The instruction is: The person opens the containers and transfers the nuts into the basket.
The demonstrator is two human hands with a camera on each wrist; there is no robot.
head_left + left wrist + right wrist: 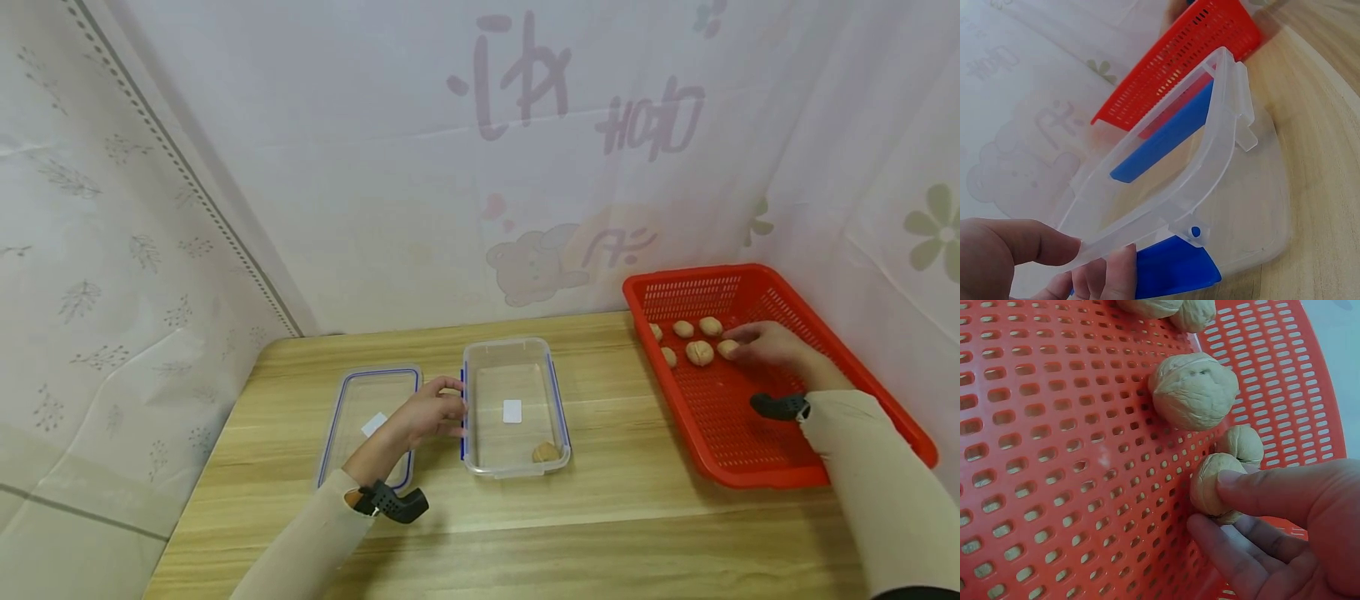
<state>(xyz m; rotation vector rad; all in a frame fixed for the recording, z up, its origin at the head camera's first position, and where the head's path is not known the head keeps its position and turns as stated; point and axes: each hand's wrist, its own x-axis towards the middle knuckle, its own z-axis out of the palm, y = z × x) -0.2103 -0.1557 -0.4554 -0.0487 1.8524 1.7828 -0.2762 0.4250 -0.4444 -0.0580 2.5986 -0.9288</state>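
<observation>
Firstly, wooden worktop, light grain, bearing all items; pale patterned curtain behind and to both sides.

Red perforated basket, on worktop at right, rim near the curtain; seen also in left wrist view behind the container.

Clear plastic container, rectangular, blue clips on long sides, standing at centre of worktop, well apart from basket; white label on its floor; wall and blue clip close up in left wrist view.

Clear lid, blue-edged, lying flat just left of container.

Left hand, at container's left wall; thumb and fingers pinching the rim.

Right hand, inside basket at far end; thumb and fingers closing round one walnut, lying on basket floor.

Loose walnuts in basket: largest just beside the grasped one, smaller one touching it, others beyond at far wall.

Single walnut in container, near right corner.
</observation>
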